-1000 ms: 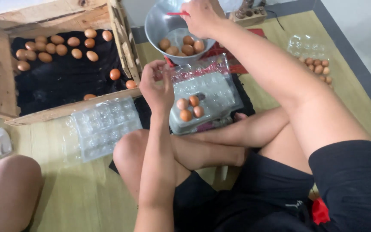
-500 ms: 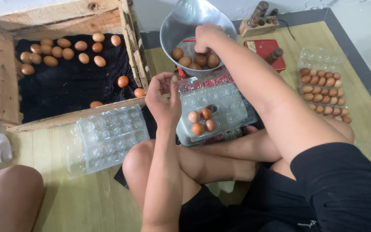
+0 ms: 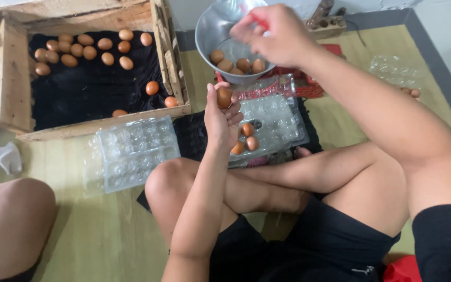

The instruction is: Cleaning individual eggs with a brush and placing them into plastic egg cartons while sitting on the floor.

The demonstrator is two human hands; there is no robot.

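1. One bare knee [image 3: 11,224] of another person fills the lower left corner of the frame, with a crumpled white tissue [image 3: 9,156] on the floor just above it.
2. A wooden crate [image 3: 11,78] lined with black cloth takes up the upper left; about a dozen brown eggs [image 3: 87,52] lie loose along its far side and a few more rest near its right wall.
3. An empty clear plastic egg tray [image 3: 131,151] lies on the wooden floor just below the crate, left of centre.
4. The left hand [image 3: 223,117], at centre frame, is raised palm up with its fingers curled around a single brown egg [image 3: 224,97], holding it just above the near tray.
5. A second clear egg tray [image 3: 275,122] sits right of that hand on black cloth; three eggs [image 3: 246,138] occupy cups at its left end, partly behind the hand.
6. A metal bowl [image 3: 210,31] stands at upper centre, tilted toward the camera, with five or so eggs in its bottom.
7. The right hand [image 3: 272,34] hovers over the bowl's rim, fingers drawn together around something red; what it pinches cannot be made out.
8. Another clear tray [image 3: 395,70] lies at the upper right, well apart from both hands.
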